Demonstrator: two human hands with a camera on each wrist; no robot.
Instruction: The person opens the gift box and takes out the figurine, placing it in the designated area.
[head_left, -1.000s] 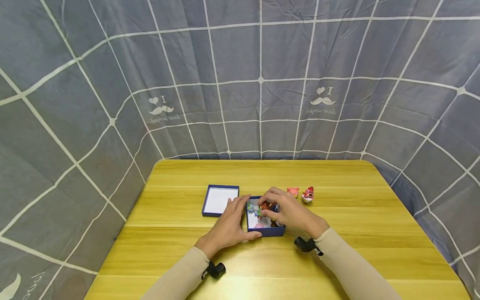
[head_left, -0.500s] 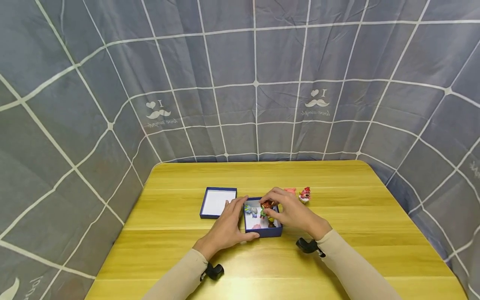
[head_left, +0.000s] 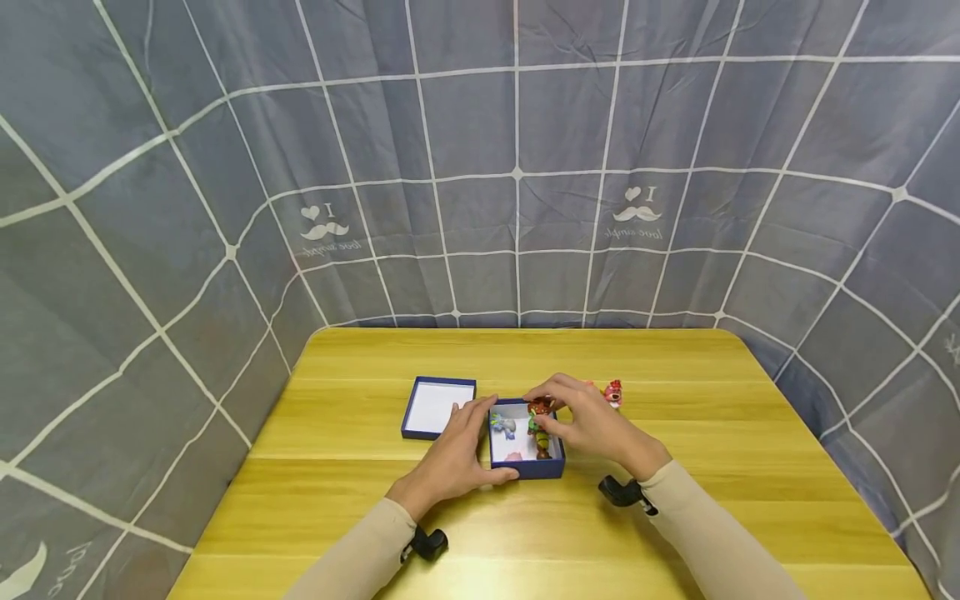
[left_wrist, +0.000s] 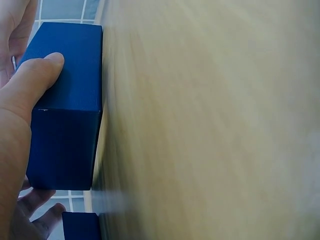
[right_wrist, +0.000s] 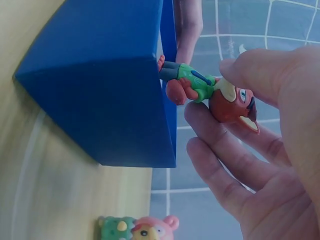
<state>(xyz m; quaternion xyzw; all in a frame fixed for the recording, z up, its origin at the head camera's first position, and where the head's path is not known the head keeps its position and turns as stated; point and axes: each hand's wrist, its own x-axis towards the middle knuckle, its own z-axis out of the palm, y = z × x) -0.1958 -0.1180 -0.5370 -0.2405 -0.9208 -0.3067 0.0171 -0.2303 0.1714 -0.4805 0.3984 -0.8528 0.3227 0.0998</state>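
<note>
My left hand (head_left: 457, 454) grips the left side of a blue box (head_left: 527, 472), its thumb on the front wall and its fingers along the left side. My right hand (head_left: 592, 421) pinches a fox figurine (right_wrist: 197, 85) by the head, over the right part of the box. The fox has a green shirt and dark tie, and its feet point down into the box, at the rim in the right wrist view. Inside the box lie a grey-blue figurine (head_left: 504, 427), a pink one (head_left: 513, 457) and a yellow and brown one (head_left: 543, 447).
A blue-edged lid (head_left: 441, 407) with a white inside lies behind my left hand. Beyond my right hand stands a red and pink figurine (head_left: 612, 392); a pink bear-like figurine (right_wrist: 155, 229) is beside something green (right_wrist: 116, 228) in the right wrist view. A grey checked curtain (head_left: 480, 208) surrounds the table.
My right hand has shifted slightly right with the fox figurine, away from the grey-blue one, uncovering more of the box's inside. My left hand keeps its grip on the box.
</note>
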